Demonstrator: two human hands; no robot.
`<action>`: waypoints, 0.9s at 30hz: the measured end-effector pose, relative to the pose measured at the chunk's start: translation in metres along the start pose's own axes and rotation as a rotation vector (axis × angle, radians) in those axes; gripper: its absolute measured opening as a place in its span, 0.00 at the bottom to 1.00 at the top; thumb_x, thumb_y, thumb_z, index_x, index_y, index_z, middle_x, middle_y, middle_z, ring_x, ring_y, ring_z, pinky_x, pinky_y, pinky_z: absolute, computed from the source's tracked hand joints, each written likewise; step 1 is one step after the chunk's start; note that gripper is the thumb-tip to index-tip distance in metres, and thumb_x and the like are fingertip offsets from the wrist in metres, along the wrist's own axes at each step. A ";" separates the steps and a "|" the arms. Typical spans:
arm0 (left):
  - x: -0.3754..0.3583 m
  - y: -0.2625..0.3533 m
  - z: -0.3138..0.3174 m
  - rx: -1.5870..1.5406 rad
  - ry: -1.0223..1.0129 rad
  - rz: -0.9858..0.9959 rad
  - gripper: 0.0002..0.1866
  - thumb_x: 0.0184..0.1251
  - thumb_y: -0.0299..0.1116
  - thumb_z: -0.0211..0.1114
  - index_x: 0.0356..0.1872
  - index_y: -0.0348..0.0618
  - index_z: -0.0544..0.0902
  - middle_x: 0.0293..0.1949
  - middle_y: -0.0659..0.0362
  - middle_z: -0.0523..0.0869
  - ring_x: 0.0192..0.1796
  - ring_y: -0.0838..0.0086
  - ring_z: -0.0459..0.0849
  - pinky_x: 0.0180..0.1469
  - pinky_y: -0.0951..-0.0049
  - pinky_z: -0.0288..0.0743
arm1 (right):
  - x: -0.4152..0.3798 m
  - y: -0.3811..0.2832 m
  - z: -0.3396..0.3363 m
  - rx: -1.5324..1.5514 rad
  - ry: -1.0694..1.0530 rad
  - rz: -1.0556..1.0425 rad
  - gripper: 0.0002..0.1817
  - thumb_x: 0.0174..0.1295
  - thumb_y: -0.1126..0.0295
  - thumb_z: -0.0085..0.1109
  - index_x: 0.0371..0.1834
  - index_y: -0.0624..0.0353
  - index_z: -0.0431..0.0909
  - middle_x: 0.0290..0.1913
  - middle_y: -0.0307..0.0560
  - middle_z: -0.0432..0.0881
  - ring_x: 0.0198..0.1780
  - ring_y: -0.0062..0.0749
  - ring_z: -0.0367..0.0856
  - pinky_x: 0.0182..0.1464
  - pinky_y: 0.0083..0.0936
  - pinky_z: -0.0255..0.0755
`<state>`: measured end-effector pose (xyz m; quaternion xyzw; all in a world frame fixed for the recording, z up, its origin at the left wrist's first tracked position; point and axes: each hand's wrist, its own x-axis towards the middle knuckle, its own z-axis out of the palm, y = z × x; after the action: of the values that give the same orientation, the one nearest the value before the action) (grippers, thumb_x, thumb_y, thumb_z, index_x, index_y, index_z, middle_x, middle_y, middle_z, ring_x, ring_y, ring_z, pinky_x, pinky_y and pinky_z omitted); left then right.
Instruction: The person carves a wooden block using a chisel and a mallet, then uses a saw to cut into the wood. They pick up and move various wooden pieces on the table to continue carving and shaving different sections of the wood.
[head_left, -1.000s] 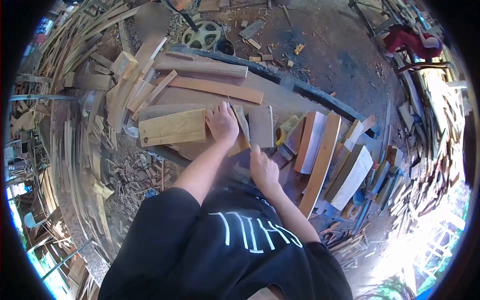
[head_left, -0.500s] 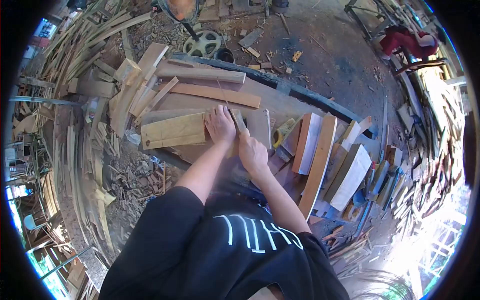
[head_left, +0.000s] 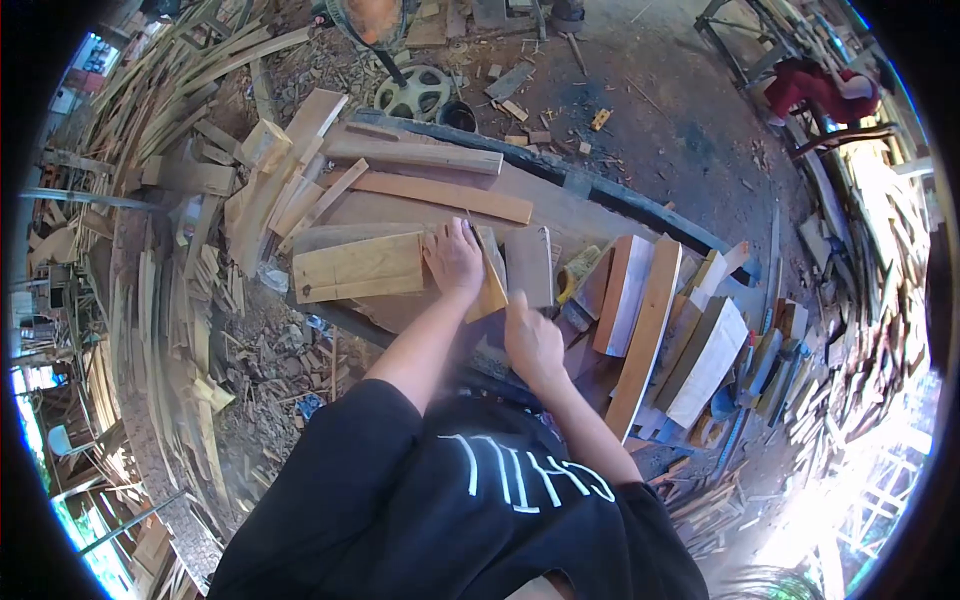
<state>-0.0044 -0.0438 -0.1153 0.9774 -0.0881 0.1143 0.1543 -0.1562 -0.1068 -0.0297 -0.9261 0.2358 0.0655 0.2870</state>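
Note:
A pale wooden board lies on the workbench in front of me. My left hand presses on its right end, fingers pointing away from me and slightly apart. Beside those fingers runs the thin dark blade of a hand saw, across the wood. My right hand is closed round the saw's near end; the handle is hidden in the fist and somewhat blurred. A short grey-brown block stands just right of the blade.
Planks lie along the bench's far side. Upright boards and blocks crowd the right. A fan and black bucket stand beyond the dark bench edge. A person in red sits at upper right. Scrap wood lies left.
My right hand has moved back toward my body, drawing the saw with it. My left hand remains on the board. The whole view has shifted slightly.

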 end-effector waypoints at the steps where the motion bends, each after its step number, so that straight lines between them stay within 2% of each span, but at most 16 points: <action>1: 0.004 0.003 0.000 -0.005 0.000 -0.007 0.13 0.76 0.44 0.47 0.41 0.49 0.76 0.41 0.52 0.81 0.48 0.53 0.77 0.51 0.52 0.69 | -0.009 0.002 -0.004 -0.064 -0.054 0.033 0.03 0.67 0.70 0.49 0.38 0.56 0.69 0.24 0.59 0.83 0.28 0.55 0.86 0.30 0.47 0.80; 6: 0.000 0.003 -0.008 0.041 -0.040 0.006 0.13 0.76 0.43 0.48 0.40 0.48 0.76 0.41 0.54 0.81 0.49 0.55 0.77 0.50 0.53 0.70 | 0.043 -0.002 0.022 -0.022 0.089 -0.057 0.04 0.66 0.69 0.50 0.39 0.56 0.68 0.25 0.58 0.84 0.27 0.52 0.86 0.28 0.45 0.81; 8: 0.003 0.001 -0.008 -0.006 -0.054 0.010 0.13 0.76 0.43 0.48 0.42 0.47 0.78 0.44 0.52 0.81 0.52 0.52 0.77 0.53 0.50 0.70 | 0.053 -0.002 0.031 0.024 0.062 -0.064 0.06 0.69 0.66 0.46 0.41 0.56 0.66 0.25 0.60 0.83 0.29 0.57 0.85 0.30 0.50 0.78; 9: 0.000 -0.001 -0.007 -0.055 -0.088 -0.003 0.14 0.76 0.42 0.48 0.44 0.46 0.79 0.46 0.50 0.82 0.55 0.48 0.77 0.56 0.48 0.70 | 0.041 -0.001 0.027 0.026 0.061 -0.054 0.06 0.69 0.66 0.46 0.41 0.56 0.66 0.25 0.60 0.83 0.29 0.57 0.85 0.30 0.50 0.78; 13: 0.002 0.003 -0.005 0.004 -0.072 -0.010 0.14 0.76 0.42 0.48 0.44 0.47 0.79 0.45 0.51 0.82 0.53 0.49 0.77 0.55 0.49 0.70 | 0.001 0.002 0.004 -0.044 -0.046 0.039 0.06 0.68 0.67 0.46 0.42 0.56 0.66 0.25 0.59 0.83 0.29 0.57 0.85 0.31 0.50 0.78; 15: 0.002 0.003 -0.009 -0.011 -0.140 -0.019 0.14 0.76 0.42 0.48 0.45 0.47 0.79 0.45 0.52 0.82 0.53 0.50 0.77 0.55 0.49 0.70 | 0.001 0.000 0.010 -0.066 -0.066 0.067 0.06 0.67 0.67 0.46 0.42 0.56 0.66 0.25 0.60 0.83 0.30 0.56 0.86 0.32 0.50 0.79; 20: 0.001 0.005 -0.009 0.003 -0.122 -0.048 0.14 0.76 0.43 0.49 0.45 0.47 0.78 0.45 0.52 0.81 0.53 0.51 0.77 0.54 0.49 0.71 | 0.017 0.002 0.017 -0.015 0.003 0.011 0.07 0.68 0.68 0.45 0.43 0.58 0.66 0.25 0.60 0.83 0.30 0.57 0.85 0.31 0.51 0.78; 23: 0.005 0.005 -0.005 -0.008 -0.092 -0.032 0.14 0.76 0.43 0.48 0.44 0.47 0.78 0.45 0.52 0.81 0.53 0.51 0.77 0.54 0.49 0.71 | -0.010 0.012 0.000 -0.075 0.022 -0.002 0.04 0.66 0.68 0.50 0.38 0.55 0.68 0.24 0.58 0.84 0.27 0.52 0.86 0.27 0.45 0.80; 26: 0.003 0.005 -0.008 -0.011 -0.105 -0.028 0.14 0.76 0.43 0.48 0.42 0.46 0.77 0.44 0.52 0.81 0.53 0.50 0.77 0.54 0.49 0.71 | 0.004 0.004 -0.001 -0.080 -0.011 0.000 0.04 0.65 0.68 0.50 0.38 0.55 0.68 0.24 0.58 0.84 0.27 0.52 0.86 0.29 0.45 0.80; 27: 0.002 0.005 -0.008 -0.010 -0.111 -0.031 0.14 0.77 0.43 0.48 0.42 0.46 0.77 0.44 0.52 0.82 0.53 0.50 0.77 0.54 0.49 0.71 | 0.020 0.005 0.008 -0.038 0.020 -0.063 0.05 0.67 0.69 0.47 0.41 0.57 0.66 0.25 0.58 0.83 0.28 0.55 0.85 0.29 0.48 0.79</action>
<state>-0.0051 -0.0460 -0.1063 0.9827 -0.0818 0.0570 0.1560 -0.1407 -0.1142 -0.0437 -0.9390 0.2083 0.0516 0.2688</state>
